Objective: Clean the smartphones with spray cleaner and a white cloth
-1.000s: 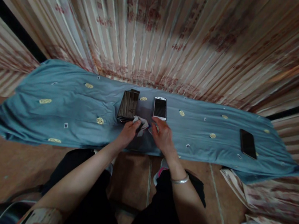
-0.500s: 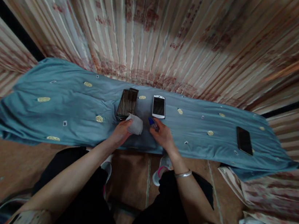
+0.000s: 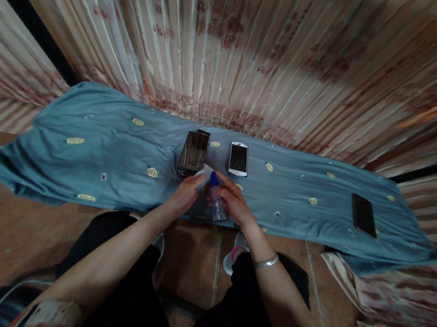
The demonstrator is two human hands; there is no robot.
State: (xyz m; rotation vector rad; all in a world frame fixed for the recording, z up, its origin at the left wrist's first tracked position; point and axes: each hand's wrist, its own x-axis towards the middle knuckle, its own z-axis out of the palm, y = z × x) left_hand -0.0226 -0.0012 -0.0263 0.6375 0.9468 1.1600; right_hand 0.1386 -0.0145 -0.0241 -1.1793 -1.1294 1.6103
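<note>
Seen from above, a person's two bare hands meet over a low worktop point(image 3: 307, 226) draped in blue patterned fabric. The left hand point(image 3: 185, 194) pinches a crumpled pale cloth point(image 3: 203, 174) between its fingers, bunched small, perhaps so it can be gripped easily. The right hand point(image 3: 233, 200) has its fingers around a clear bottle point(image 3: 218, 206) with a blue top. The bottle leans, its top pointing away from the person and close beside the cloth; the grip around its body seems to leave that top free. Whether cloth and bottle touch is hard to tell.

Just beyond the left hand lies a stack of dark devices point(image 3: 195, 149), piled perhaps to save room. A white phone point(image 3: 239, 159) lies alone, screen up, beyond the right hand, within easy reach. Another dark device point(image 3: 363, 215) lies far to the right, well apart, seemingly set aside from the others.
</note>
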